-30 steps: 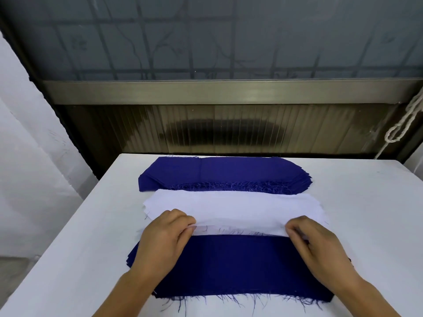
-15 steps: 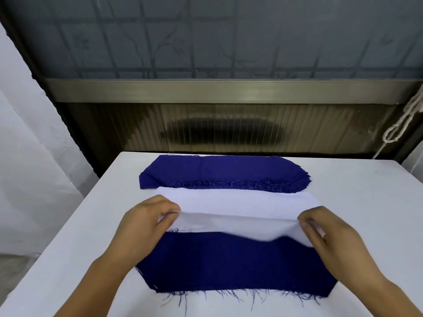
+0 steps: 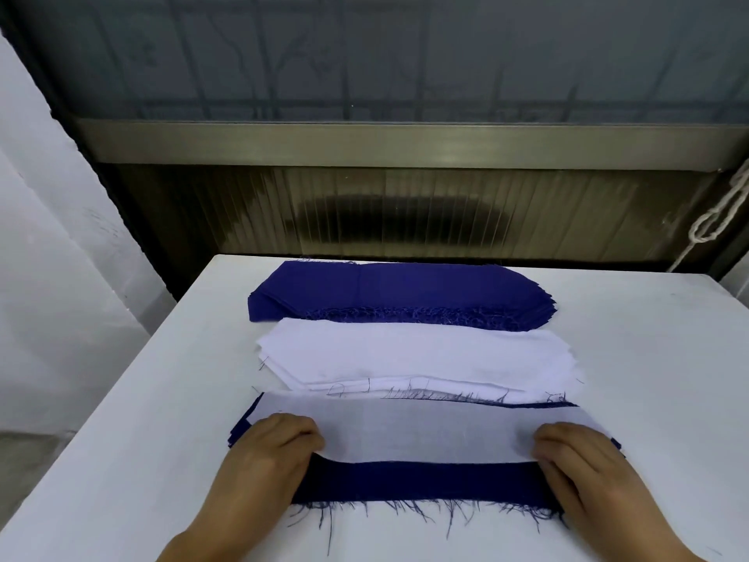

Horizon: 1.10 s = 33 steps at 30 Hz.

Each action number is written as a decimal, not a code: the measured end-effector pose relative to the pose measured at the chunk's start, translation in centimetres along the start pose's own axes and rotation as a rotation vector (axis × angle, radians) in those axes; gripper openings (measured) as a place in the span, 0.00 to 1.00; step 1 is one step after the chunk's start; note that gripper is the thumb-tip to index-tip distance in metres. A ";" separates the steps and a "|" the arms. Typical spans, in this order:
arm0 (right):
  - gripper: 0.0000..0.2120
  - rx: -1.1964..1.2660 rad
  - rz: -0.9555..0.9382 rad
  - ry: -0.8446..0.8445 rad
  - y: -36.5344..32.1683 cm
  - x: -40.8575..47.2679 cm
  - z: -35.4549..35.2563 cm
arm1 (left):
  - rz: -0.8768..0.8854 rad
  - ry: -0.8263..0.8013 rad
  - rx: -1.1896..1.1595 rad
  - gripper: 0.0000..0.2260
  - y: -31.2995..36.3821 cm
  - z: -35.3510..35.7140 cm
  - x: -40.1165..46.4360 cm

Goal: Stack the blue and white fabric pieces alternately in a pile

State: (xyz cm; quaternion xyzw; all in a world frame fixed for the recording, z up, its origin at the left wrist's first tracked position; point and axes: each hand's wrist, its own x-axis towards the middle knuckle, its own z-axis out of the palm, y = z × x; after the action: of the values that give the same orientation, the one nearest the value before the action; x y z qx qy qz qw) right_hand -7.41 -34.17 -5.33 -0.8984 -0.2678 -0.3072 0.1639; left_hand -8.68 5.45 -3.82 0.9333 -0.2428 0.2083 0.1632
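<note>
White piece in hand: a thin white piece (image 3: 421, 434) is stretched flat between your two hands, lying over the far part of the blue top layer of the pile nearest you.
Pile: the pile (image 3: 417, 482) sits at the near edge of the bench, a blue strip with a frayed fringe showing below the white piece.
Left hand: your left hand (image 3: 279, 448) pinches the white piece's left end, fingers curled over its edge.
Right hand: your right hand (image 3: 575, 456) pinches the right end the same way.
How to lay it well: draw the white piece toward you until its near edge meets the blue edge, keep it taut and level, then lower both ends together and let go.
Risk: the cloth looks light, so uneven pull would likely skew or wrinkle it.
White stock: a white stack (image 3: 417, 354) lies just beyond the pile.
Blue stock: a blue stack (image 3: 397, 292) lies beyond that.
Bench: the white bench (image 3: 133, 440) carries all three.
</note>
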 end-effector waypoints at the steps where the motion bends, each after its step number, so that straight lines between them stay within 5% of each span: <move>1: 0.21 0.008 0.026 0.001 0.1 0.0 0.0 | 0.005 0.002 -0.004 0.13 -0.1 -0.1 0.0; 18: 0.23 0.119 0.076 -0.011 -0.6 0.3 -1.1 | 0.018 0.050 -0.116 0.19 -0.1 0.6 -1.1; 22: 0.14 0.104 0.092 -0.033 -0.6 0.2 -1.2 | 0.001 -0.007 -0.130 0.09 0.1 0.3 -1.1; 24: 0.18 0.113 0.083 -0.046 -0.7 0.2 -1.4 | -0.019 -0.031 -0.143 0.07 0.3 -0.1 -1.0; 27: 0.22 0.128 0.088 -0.073 -0.9 0.6 -1.8 | -0.065 -0.070 -0.130 0.15 0.7 -0.8 -0.4; 33: 0.07 0.174 0.113 -0.236 -2.9 4.0 -1.0 | -0.079 -0.102 -0.128 0.08 2.9 0.4 3.3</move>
State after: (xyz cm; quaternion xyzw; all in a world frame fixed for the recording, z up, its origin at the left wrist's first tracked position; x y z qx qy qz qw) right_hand -6.91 -30.76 -1.66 -0.9242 -0.2601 -0.1652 0.2257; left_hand -7.45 1.62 -2.05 0.9393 -0.2265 0.1379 0.2179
